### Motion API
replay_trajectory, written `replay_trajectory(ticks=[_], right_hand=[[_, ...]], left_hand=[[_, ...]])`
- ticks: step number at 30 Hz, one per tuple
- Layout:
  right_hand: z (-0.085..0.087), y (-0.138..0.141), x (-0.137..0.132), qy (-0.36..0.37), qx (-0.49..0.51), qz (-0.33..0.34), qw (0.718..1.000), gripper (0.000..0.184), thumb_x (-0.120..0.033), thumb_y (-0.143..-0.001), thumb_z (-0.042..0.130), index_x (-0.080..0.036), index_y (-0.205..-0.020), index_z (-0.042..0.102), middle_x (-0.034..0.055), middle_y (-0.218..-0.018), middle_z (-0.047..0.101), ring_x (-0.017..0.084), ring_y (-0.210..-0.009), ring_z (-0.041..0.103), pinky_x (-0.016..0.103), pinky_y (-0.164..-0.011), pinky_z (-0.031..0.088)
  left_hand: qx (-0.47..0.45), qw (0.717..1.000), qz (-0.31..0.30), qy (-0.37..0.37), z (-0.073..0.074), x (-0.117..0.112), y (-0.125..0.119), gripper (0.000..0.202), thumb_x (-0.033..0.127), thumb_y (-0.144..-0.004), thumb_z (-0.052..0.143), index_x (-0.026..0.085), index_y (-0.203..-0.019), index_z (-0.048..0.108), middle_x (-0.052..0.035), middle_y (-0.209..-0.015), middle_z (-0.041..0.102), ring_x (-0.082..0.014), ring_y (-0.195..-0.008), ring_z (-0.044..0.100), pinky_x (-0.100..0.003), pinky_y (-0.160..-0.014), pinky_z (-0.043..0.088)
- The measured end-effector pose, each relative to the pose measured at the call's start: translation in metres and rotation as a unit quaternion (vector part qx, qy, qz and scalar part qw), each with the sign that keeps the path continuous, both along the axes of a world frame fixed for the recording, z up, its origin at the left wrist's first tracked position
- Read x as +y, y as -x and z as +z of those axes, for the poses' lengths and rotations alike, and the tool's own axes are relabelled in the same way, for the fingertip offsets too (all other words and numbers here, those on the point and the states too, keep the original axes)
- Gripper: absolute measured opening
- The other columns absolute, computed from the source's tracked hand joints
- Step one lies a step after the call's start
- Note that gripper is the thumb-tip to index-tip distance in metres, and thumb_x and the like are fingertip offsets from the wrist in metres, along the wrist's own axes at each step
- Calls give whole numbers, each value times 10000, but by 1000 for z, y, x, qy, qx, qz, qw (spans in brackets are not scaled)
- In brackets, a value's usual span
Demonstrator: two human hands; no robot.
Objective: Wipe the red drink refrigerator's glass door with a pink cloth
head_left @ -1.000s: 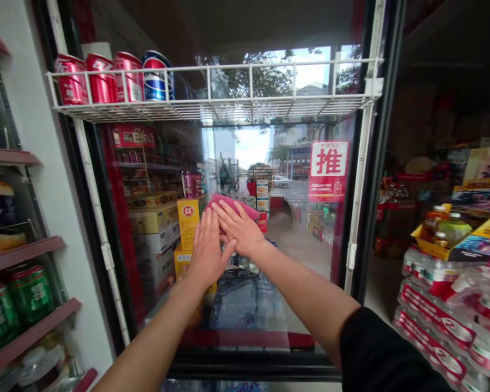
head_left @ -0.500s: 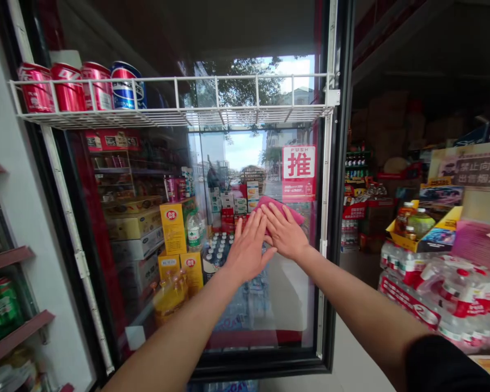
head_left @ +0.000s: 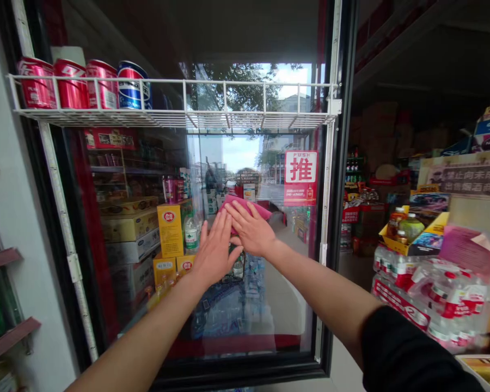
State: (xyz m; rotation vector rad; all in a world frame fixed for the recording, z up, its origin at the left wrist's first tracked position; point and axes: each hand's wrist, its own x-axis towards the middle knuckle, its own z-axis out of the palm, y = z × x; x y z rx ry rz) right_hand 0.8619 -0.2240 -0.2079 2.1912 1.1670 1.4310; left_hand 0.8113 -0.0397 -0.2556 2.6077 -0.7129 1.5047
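Note:
A pink cloth (head_left: pixel 263 209) is pressed against the glass of a black-framed cooler door (head_left: pixel 286 313). My right hand (head_left: pixel 251 227) lies flat over the cloth, fingers stretched out and pointing up to the left. Just left of it, my left hand (head_left: pixel 218 250) is also stretched flat, its fingertips at the cloth's lower left edge and close to my right fingers. The thumbs point toward each other. Most of the cloth is hidden under my right hand. A red and white push sticker (head_left: pixel 300 178) is on the glass to the upper right.
A white wire rack (head_left: pixel 204 118) crosses the door above my hands, with red cans (head_left: pixel 71 85) and a blue can (head_left: pixel 134 87) at its left. Shelves (head_left: pixel 2 260) stand at the left. Packs of bottled water (head_left: pixel 445 294) are stacked at the right. Reflections of shop goods fill the glass.
Both hands and the pink cloth have slid left across the glass. The view has shifted slightly.

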Motion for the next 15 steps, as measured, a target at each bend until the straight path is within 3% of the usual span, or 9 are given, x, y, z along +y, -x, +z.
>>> replay_trajectory(ticks=[4, 8, 11, 15], right_hand=[[16, -2, 50, 53, -8, 56, 997, 757, -451, -1100, 585, -47, -1702, 365, 159, -1821, 286, 333, -1708, 201, 590, -1406, 156], [28, -6, 87, 94, 2, 120, 988, 555, -263, -1117, 499, -95, -1645, 478, 143, -1786, 386, 291, -1689, 280, 553, -1408, 174], [32, -10, 98, 89, 17, 148, 985, 498, -145, -1112, 465, -134, -1606, 531, 128, -1755, 448, 249, -1671, 332, 504, -1408, 198], [30, -12, 89, 50, 7, 138, 989, 400, -196, -1165, 434, -87, -1511, 605, 173, -1710, 495, 247, -1638, 388, 454, -1392, 263]], left_hand=[[-15, 999, 36, 26, -8, 44, 3, 963, 503, -1085, 507, 121, -1772, -50, -258, -1837, 155, -389, -1717, 198, -681, -1342, 268], [-24, 997, 60, 48, -16, 80, 8, 970, 517, -1088, 486, 106, -1766, -73, -291, -1826, 160, -420, -1701, 237, -684, -1320, 313], [-25, 996, 65, 56, -14, 92, 10, 968, 524, -1088, 479, 87, -1765, -57, -307, -1815, 189, -426, -1688, 274, -648, -1304, 367], [-21, 996, 76, 46, -5, 87, 10, 913, 506, -1074, 491, 29, -1753, 110, -324, -1800, 223, -449, -1671, 306, -613, -1275, 419]])
